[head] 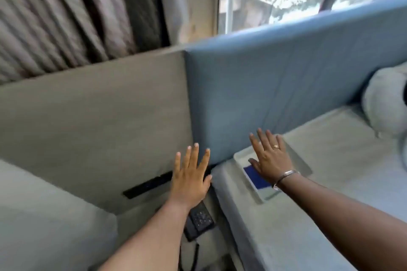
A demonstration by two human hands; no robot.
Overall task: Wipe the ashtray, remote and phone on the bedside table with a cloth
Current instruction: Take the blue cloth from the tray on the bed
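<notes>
My left hand [191, 177] is stretched out flat, fingers spread, above the narrow bedside table [145, 209]. Under my left wrist lies a black desk phone [199, 221] with a keypad, its cord hanging down. A long black remote [146, 187] lies on the table to the left of that hand. My right hand [271, 158], with a ring and a bracelet, hovers open over a pale tray [244, 156] on the bed. In the tray lies a blue and white cloth or card [255, 179], partly covered by the hand. No ashtray can be made out.
A blue padded headboard [286, 86] and a grey wall panel [99, 121] rise behind the table. The bed [319, 182] fills the right, with a white pillow [385, 103]. Another grey mattress [50, 222] lies at the left. Curtains and a window are behind.
</notes>
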